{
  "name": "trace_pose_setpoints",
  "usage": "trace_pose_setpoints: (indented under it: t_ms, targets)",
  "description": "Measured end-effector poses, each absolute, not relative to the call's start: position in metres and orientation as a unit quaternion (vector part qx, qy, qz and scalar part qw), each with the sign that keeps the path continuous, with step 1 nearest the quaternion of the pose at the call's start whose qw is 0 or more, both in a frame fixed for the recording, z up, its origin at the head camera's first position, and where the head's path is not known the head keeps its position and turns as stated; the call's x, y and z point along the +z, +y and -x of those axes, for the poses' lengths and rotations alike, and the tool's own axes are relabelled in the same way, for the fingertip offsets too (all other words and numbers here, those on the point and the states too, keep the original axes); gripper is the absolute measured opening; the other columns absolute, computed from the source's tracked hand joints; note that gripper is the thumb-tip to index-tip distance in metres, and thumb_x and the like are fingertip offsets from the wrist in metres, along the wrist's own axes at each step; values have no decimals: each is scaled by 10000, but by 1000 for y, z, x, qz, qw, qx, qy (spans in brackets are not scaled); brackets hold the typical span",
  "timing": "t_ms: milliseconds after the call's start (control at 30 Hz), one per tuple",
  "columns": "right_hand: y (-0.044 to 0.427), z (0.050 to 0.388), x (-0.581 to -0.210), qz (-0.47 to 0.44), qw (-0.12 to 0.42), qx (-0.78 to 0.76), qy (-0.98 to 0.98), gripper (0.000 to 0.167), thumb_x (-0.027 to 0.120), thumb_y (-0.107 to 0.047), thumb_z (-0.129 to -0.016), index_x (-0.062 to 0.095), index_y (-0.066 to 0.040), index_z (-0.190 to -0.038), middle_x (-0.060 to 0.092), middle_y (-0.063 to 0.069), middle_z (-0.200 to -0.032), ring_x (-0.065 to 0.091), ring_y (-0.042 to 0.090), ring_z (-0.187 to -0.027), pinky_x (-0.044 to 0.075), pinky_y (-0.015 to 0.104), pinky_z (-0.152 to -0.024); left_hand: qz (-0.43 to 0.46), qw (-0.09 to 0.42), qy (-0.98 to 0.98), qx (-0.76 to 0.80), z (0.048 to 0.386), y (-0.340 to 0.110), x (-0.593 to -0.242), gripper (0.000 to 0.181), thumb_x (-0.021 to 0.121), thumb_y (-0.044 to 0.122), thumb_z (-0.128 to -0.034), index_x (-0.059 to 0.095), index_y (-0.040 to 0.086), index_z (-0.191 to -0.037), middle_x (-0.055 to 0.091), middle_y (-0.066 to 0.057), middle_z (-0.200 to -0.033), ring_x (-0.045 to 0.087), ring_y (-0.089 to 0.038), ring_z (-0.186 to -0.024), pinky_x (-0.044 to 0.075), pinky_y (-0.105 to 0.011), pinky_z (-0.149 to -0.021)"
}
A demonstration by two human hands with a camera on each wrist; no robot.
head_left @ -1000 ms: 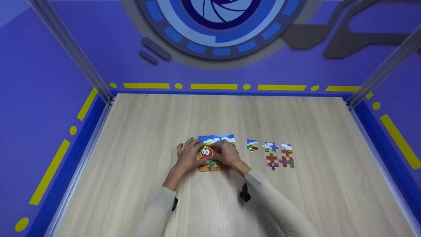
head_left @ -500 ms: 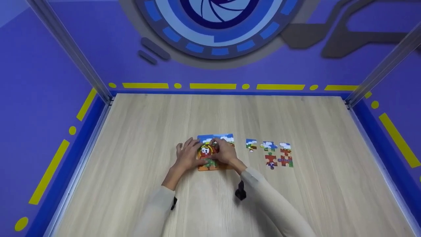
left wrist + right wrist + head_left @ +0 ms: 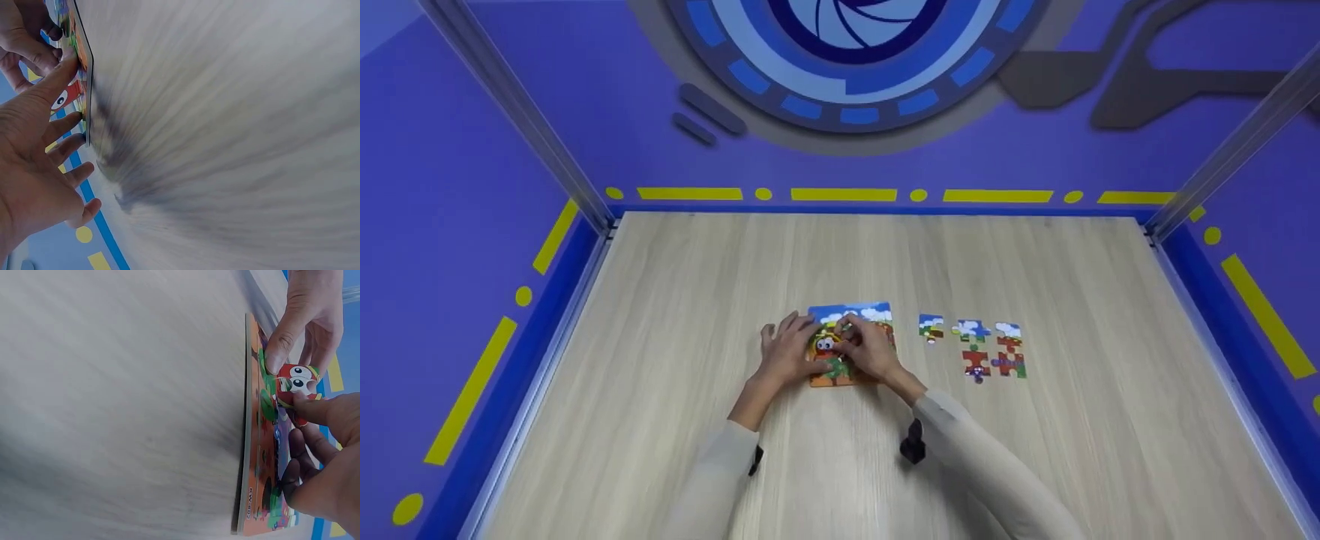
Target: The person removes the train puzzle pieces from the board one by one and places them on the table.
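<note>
A jigsaw puzzle board (image 3: 873, 309) with a cartoon scene of sky, clouds and a red big-eyed figure lies mid-table. My left hand (image 3: 789, 354) spreads its fingers along the board's left side, the thumb resting on its lower part. With thumb and fingers, my right hand (image 3: 874, 351) pinches a jigsaw piece (image 3: 299, 378) printed with the figure's eyes. In the right wrist view that piece is tilted up from the board. The left thumb (image 3: 274, 360) lies close beside it. My right hand hides much of the board's right half.
Several loose jigsaw pieces lie right of the board, among them a sky piece (image 3: 931, 325), a cloud piece (image 3: 972, 330) and a red piece (image 3: 976, 363). Blue-purple walls (image 3: 840, 169) enclose the wooden table (image 3: 697, 285) on the sides and back.
My right fingers have shifted slightly over the board, around the piece with the eyes. My left hand stays at the board's left side. The loose pieces lie as before.
</note>
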State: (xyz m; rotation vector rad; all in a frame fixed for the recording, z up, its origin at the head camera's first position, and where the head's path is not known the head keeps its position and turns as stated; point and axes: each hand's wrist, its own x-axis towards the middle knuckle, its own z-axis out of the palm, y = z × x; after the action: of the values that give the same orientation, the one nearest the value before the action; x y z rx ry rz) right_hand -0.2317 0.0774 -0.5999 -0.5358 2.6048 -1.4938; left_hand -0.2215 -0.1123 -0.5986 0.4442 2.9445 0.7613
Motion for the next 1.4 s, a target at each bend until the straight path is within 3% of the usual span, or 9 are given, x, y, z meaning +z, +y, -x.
trace_pose_setpoints:
  t_ms: [433,667,1400]
  targets:
    - [93,224,-586,153,64,-517,840,159,660,-14,-967,643,-8,-1125,708,154,-905,581,137,-688,430,190,-580,-139,41,958,247,221,-112,-597,722,870,380,-794,614,66,-1390,513,-154,-1530,368,-403,-1482,214,-718,-1143]
    - [118,219,-580,140,42,-506,850,190,706,-35,-940,663,10,-1120,694,129,-907,571,115,-773,443,197,-677,-136,40,958,248,222,-112,-596,731,870,401,-791,613,79,-1394,524,-145,-1519,378,-388,-1475,215,-706,-1143]
    - [213,196,-579,76,69,-496,862,178,712,3,-918,671,-14,-1091,713,141,-885,568,127,-736,433,200,-654,-126,52,959,250,218,-107,-593,755,869,399,-795,596,59,-1411,513,-157,-1524,362,-390,-1483,201,-708,-1154]
